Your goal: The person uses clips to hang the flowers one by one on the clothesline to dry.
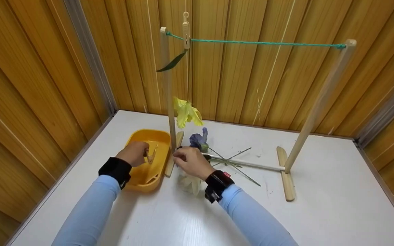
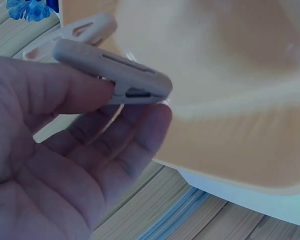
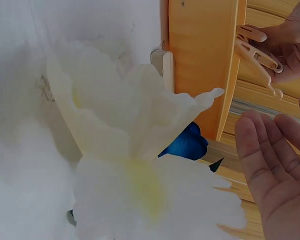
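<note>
My left hand [image 1: 136,153] is over the yellow-orange tray and pinches a pale clothespin [image 2: 115,72] between thumb and fingers. In the right wrist view, a small hook shows at one end of that clothespin [image 3: 260,60]. My right hand [image 1: 194,162] is by the foot of the left post, its fingers [image 3: 270,150] loosely extended with nothing between them. Below it lies a white flower [image 3: 140,130], partly hidden by the hand in the head view. A purple-blue flower [image 1: 198,139] lies just beyond the right hand.
A green cord [image 1: 265,42] runs between two wooden posts [image 1: 320,106]. From it a clothespin [image 1: 186,32] holds a yellow flower [image 1: 187,112] upside down, with a dark leaf [image 1: 173,62]. Green stems [image 1: 241,171] cross the low white bar. The tray [image 1: 142,181] stands left of the frame.
</note>
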`<state>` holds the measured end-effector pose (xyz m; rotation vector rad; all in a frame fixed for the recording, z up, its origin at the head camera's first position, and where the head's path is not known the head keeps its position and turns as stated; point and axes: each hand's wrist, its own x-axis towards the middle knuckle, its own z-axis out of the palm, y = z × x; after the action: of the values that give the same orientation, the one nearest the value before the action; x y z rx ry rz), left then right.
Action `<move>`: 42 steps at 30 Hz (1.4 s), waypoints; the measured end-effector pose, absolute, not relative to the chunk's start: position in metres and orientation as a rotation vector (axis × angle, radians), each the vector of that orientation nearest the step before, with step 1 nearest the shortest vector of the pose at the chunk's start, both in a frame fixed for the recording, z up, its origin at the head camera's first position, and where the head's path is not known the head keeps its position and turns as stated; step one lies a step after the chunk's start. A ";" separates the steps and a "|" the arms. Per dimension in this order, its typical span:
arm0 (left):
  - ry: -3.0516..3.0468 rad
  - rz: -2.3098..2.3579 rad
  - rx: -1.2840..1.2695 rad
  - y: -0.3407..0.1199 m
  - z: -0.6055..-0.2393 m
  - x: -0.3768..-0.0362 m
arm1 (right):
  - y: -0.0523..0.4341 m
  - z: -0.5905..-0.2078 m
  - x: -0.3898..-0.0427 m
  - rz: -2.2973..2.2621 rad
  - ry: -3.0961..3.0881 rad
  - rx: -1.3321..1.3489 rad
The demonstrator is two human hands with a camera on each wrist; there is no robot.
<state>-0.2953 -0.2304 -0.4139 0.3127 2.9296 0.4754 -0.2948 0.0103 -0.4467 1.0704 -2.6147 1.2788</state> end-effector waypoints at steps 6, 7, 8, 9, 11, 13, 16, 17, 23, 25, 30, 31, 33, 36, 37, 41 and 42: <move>2.879 0.556 0.296 -0.230 -0.411 -0.299 | -0.006 -0.438 -0.293 1.260 -2.664 1.098; 2.866 0.579 0.297 -0.229 -0.409 -0.299 | -0.010 -0.437 -0.293 1.252 -2.677 1.100; 2.850 0.603 0.299 -0.228 -0.408 -0.299 | -0.014 -0.435 -0.293 1.246 -2.688 1.102; 2.835 0.630 0.302 -0.226 -0.407 -0.299 | -0.018 -0.434 -0.293 1.234 -2.696 1.100; 2.805 0.681 0.317 -0.224 -0.404 -0.299 | -0.026 -0.432 -0.293 1.207 -2.713 1.078; 2.777 0.717 0.339 -0.221 -0.401 -0.299 | -0.031 -0.432 -0.294 1.178 -2.719 1.035; 2.741 0.764 0.371 -0.218 -0.398 -0.298 | -0.036 -0.433 -0.294 1.128 -2.729 0.958; 2.730 0.783 0.380 -0.218 -0.398 -0.297 | -0.036 -0.434 -0.295 1.117 -2.730 0.937; 2.701 0.866 0.447 -0.217 -0.394 -0.296 | -0.035 -0.441 -0.296 1.034 -2.726 0.900; 2.701 0.874 0.432 -0.218 -0.393 -0.295 | -0.034 -0.442 -0.296 1.027 -2.731 0.908; 2.725 0.897 0.406 -0.217 -0.393 -0.291 | -0.030 -0.440 -0.297 1.067 -2.731 0.961; 2.734 0.914 0.410 -0.216 -0.392 -0.290 | -0.028 -0.439 -0.297 1.085 -2.718 0.978; 2.760 0.959 0.424 -0.214 -0.391 -0.288 | -0.026 -0.437 -0.297 1.129 -2.685 1.015; 2.797 1.062 0.464 -0.208 -0.387 -0.284 | -0.020 -0.433 -0.296 1.219 -2.615 1.078; 2.810 1.101 0.478 -0.206 -0.386 -0.282 | -0.017 -0.432 -0.295 1.245 -2.590 1.100; 2.857 1.248 0.564 -0.194 -0.381 -0.275 | -0.005 -0.429 -0.292 1.339 -2.487 1.182; 2.870 1.280 0.589 -0.191 -0.381 -0.274 | -0.002 -0.428 -0.291 1.364 -2.464 1.194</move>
<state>-0.2736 -0.1911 -0.3806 0.5890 2.8695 1.2796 -0.2911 -0.0018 -0.4282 1.1939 -2.4635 1.3637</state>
